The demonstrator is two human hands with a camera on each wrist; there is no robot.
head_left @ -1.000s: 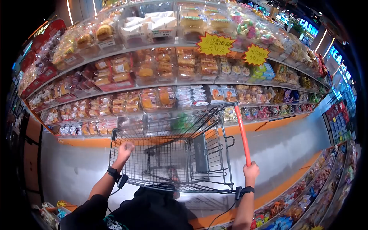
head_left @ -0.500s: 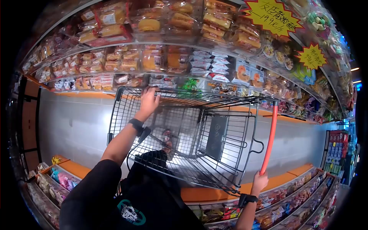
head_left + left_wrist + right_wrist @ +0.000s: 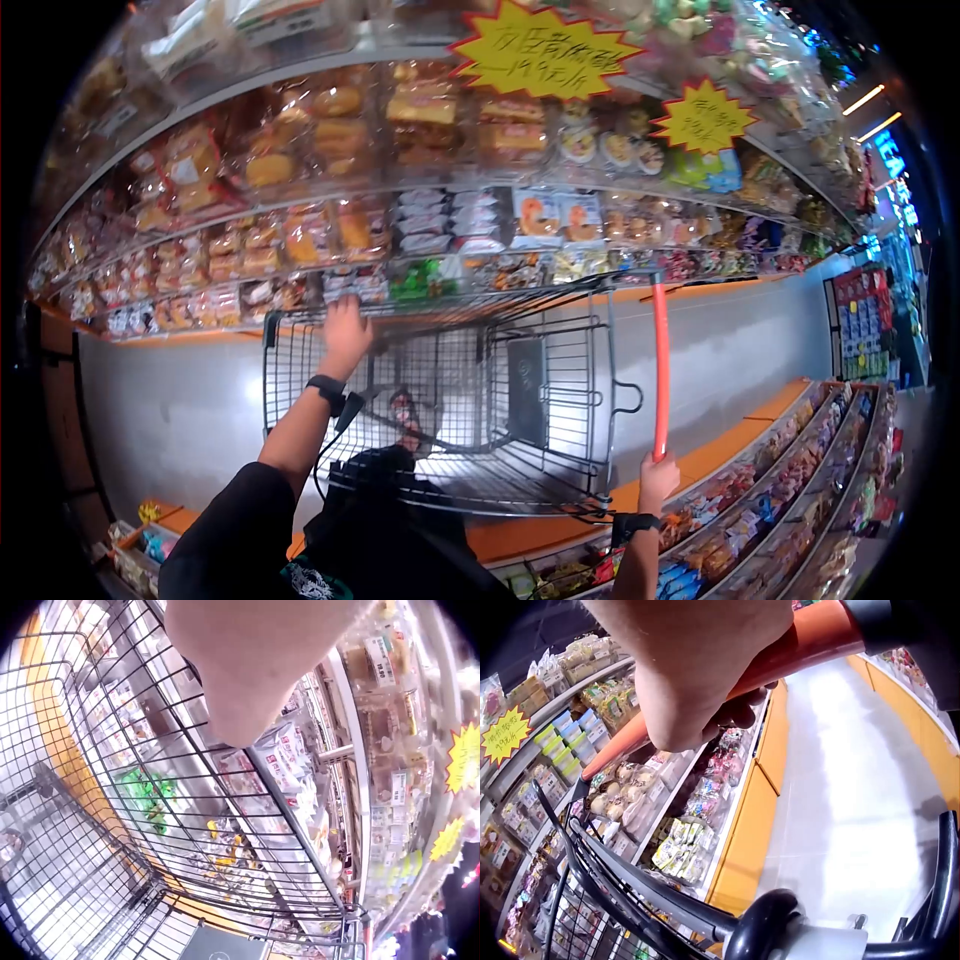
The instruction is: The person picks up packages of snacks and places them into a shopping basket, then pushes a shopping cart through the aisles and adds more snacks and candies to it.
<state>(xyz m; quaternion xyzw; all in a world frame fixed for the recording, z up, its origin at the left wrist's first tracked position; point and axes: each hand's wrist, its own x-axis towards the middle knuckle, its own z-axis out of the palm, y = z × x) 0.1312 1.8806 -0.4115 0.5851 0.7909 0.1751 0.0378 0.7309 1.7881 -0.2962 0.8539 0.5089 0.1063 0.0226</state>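
A wire shopping cart with a red handle stands sideways in front of the body, its basket bare inside. My right hand grips the near end of that handle; in the right wrist view, the curled fingers show beneath the bar. Across the basket, my left hand holds the far top rim near the cart's left corner. From the left wrist, the hand covers part of the rim, and its fingertips are hidden. Packaged snacks, among them a green bag, lie on the low shelf just beyond.
Tiered shelves of packaged breads rise along the cart's far side, with yellow starburst price signs. Another snack shelf runs behind at the lower right. A grey tiled aisle extends right towards a red display rack.
My left hand has reached from above the basket to the cart's far rim. My right hand stays on the handle. The head view has dipped and swung between frames.
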